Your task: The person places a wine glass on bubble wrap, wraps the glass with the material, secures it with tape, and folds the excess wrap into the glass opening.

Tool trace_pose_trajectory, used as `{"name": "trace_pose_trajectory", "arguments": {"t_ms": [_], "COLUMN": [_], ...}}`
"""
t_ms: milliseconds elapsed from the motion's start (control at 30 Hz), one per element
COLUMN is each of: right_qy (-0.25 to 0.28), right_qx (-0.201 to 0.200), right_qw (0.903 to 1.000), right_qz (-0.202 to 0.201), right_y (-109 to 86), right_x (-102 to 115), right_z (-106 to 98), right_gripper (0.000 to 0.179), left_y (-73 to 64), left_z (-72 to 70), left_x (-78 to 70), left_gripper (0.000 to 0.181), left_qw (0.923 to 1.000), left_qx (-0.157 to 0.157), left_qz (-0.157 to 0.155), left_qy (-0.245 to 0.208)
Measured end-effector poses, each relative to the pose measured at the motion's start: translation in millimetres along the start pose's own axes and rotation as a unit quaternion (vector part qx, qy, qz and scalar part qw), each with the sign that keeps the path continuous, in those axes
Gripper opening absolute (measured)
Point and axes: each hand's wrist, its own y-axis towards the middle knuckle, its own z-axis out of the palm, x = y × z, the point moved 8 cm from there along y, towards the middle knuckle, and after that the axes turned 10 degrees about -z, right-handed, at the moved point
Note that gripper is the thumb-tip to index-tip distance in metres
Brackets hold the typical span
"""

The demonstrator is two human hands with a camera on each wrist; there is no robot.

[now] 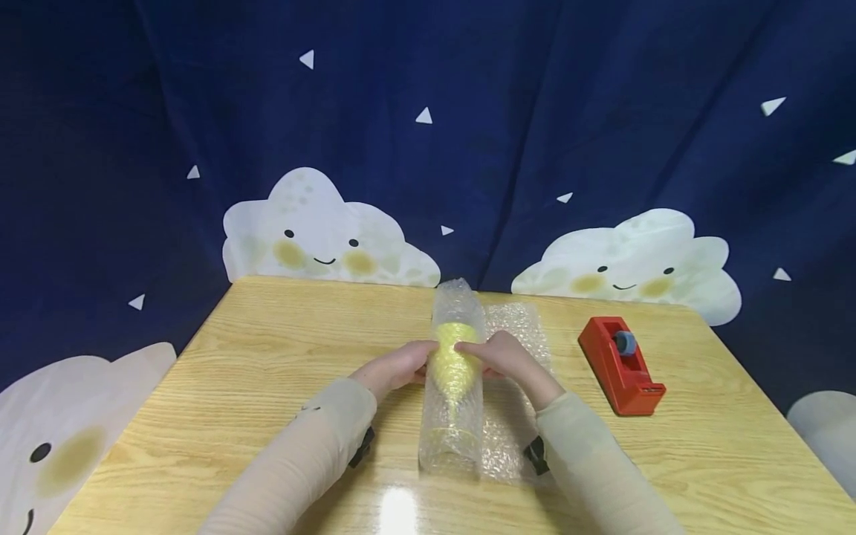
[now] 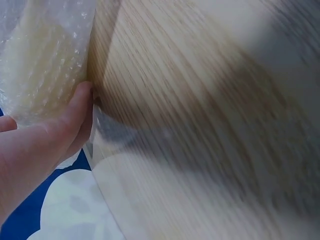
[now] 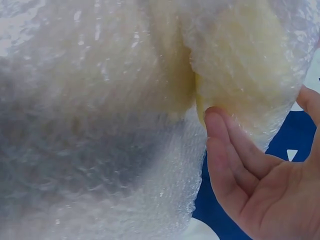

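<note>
2 hands hold a yellow object inside clear bubble wrap

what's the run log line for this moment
left hand: holds bubble-wrapped yellow goblet-shaped item | right hand: holds same item | flat bubble wrap: right of item | red tape dispenser: farther right, untouched

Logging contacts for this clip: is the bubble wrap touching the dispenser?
Apart. The head view shows it: bare table runs between the right edge of the bubble wrap and the red dispenser.
</note>
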Motion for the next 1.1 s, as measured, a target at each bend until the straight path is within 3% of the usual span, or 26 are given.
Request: {"name": "trace_pose_trajectory", "arguments": {"t_ms": [200, 700, 800, 833, 967, 1033, 1067, 1100], "right_qy": [0.039, 0.061, 0.073, 0.075, 0.085, 0.09, 0.093, 0.096], "right_qx": [0.002, 0.0, 0.005, 0.007, 0.02, 0.029, 0.033, 0.037], "right_qw": [0.9992, 0.9981, 0.9972, 0.9969, 0.9957, 0.995, 0.9945, 0.9941], "right_qz": [0.009, 0.011, 0.018, 0.021, 0.03, 0.033, 0.035, 0.035], "right_y": [-1.3, -1.1, -0.7, -0.5, -1.0, -1.6, -2.1, -2.8], "right_x": [-7, -16, -21, -23, -28, -30, -30, -31], "right_z": [1, -2, -1, 0, 1, 2, 2, 2], "right_gripper": [0.052, 0.04, 0.045, 0.047, 0.056, 0.057, 0.056, 0.057], "left_y": [-0.1, -1.6, 8.4, 22.5, 36.9, 33.9, 20.8, 16.8], "left_z": [2.3, 9.8, 8.2, 6.1, 3.4, 4.4, 6.7, 7.9], "left_x": [-1.7, -6.4, -1.5, 4.8, 12.0, 10.6, 5.1, 3.0], "left_gripper": [0.045, 0.047, 0.045, 0.045, 0.042, 0.042, 0.042, 0.042], "left_qw": [1.0, 0.9994, 0.9997, 0.9996, 0.9998, 0.9996, 0.9994, 0.9995], "left_qx": [-0.001, 0.008, 0.006, 0.017, 0.01, -0.001, -0.014, -0.015], "left_qz": [0.001, 0.014, 0.011, 0.019, 0.0, -0.007, -0.02, -0.018], "left_qy": [0.003, 0.029, 0.022, 0.01, -0.019, -0.027, -0.024, -0.022]}}
